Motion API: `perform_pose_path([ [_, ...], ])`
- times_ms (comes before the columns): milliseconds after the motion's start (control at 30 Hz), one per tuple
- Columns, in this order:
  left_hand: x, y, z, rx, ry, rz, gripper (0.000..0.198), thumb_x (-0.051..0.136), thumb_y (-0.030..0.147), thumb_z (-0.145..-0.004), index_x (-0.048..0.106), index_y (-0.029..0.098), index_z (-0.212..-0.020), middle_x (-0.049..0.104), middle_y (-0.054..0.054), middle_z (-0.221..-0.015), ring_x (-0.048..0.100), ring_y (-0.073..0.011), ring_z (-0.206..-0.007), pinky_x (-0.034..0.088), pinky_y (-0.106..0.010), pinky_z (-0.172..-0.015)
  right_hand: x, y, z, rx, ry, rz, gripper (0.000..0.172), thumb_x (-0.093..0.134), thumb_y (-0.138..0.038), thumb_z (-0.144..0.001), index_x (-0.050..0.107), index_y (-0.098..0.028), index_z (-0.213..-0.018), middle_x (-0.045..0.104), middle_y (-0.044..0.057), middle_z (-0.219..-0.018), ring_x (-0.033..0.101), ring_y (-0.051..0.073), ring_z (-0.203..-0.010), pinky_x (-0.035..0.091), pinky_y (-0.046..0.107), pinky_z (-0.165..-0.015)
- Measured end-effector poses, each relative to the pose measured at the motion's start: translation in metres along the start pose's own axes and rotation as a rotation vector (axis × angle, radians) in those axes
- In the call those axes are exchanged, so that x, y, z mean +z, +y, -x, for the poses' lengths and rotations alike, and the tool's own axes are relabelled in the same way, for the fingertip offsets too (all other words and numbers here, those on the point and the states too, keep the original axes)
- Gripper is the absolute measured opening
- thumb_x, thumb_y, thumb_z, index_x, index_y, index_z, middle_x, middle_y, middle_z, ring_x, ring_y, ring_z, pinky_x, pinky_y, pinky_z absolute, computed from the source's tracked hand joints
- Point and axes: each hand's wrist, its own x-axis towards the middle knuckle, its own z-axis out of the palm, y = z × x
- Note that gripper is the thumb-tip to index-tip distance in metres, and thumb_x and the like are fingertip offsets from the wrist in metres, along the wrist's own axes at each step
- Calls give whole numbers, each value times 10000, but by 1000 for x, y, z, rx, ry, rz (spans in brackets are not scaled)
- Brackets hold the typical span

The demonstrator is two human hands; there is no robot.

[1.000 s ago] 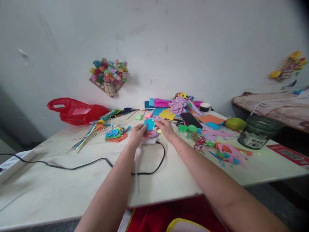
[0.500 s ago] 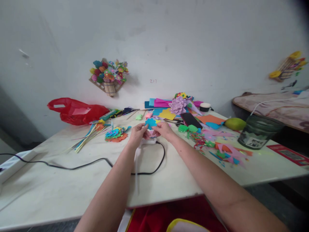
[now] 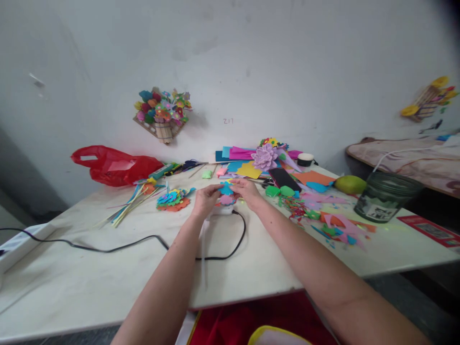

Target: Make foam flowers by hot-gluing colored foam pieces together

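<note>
Between both hands is a blue flower-shaped foam cutout (image 3: 226,187). My left hand (image 3: 206,200) pinches its left edge, and my right hand (image 3: 247,194) has its fingertips closed on the right edge. A pink-lilac scalloped cutout (image 3: 227,200) shows just beneath the blue one; whether the two touch I cannot tell. Close under the hands lies a white corded tool (image 3: 222,211), perhaps a glue gun, mostly hidden, with a translucent stick (image 3: 203,254) pointing towards me. To the left rests a pile of layered foam flowers (image 3: 173,200) in blue, yellow and orange.
Thin coloured strips (image 3: 131,203) and a red plastic bag (image 3: 115,165) lie left. A black cord (image 3: 108,250) crosses the table to a power strip (image 3: 25,244). Foam scraps (image 3: 338,223), a phone (image 3: 283,179), a green fruit (image 3: 350,184) and a dark jar (image 3: 384,196) are right.
The blue cutout has tilted and dropped slightly, showing more of the pink-lilac one below. My right hand's fingers have shifted up along its edge.
</note>
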Motion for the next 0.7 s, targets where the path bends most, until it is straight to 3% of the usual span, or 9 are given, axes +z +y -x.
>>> perform_pose_path([
  [167, -2, 8, -1, -98, 56, 188, 416, 597, 368, -672, 604, 137, -1017, 659, -56, -831, 624, -140, -660, 518, -304, -692, 3, 0, 0, -62, 39, 40, 325, 636, -180, -634, 577, -154, -952, 583, -52, -573, 552, 85, -462, 459, 210, -477],
  [267, -3, 14, 2, -180, 10, 220, 405, 595, 472, -669, 608, 114, -857, 633, -46, -712, 607, -135, -599, 521, -292, -637, 5, 0, 0, -90, 39, 79, 300, 629, -191, -633, 585, -157, -927, 581, -48, -565, 539, 86, -452, 452, 213, -474],
  [433, -2, 15, 5, -235, -46, 176, 370, 703, 454, -552, 524, 136, -611, 559, 6, -523, 580, -122, -518, 492, -250, -555, 8, 4, -1, -131, 22, 135, 267, 628, -218, -645, 584, -163, -902, 563, -47, -540, 533, 90, -448, 445, 211, -467],
  [567, -7, 14, 3, -178, 74, 213, 377, 688, 466, -561, 518, 136, -627, 574, 2, -541, 594, -126, -527, 498, -268, -589, 8, 9, 0, -155, -13, 293, 286, 547, -315, -740, 565, -165, -984, 576, -29, -558, 528, 101, -447, 443, 231, -468],
  [700, -16, 14, 0, -128, 252, 268, 376, 669, 467, -575, 485, 149, -654, 580, 7, -563, 635, -162, -580, 510, -290, -608, 10, 7, 9, -307, -112, 780, 320, 573, -312, -728, 585, -195, -1025, 626, -4, -678, 585, 132, -647, 453, 268, -646],
])
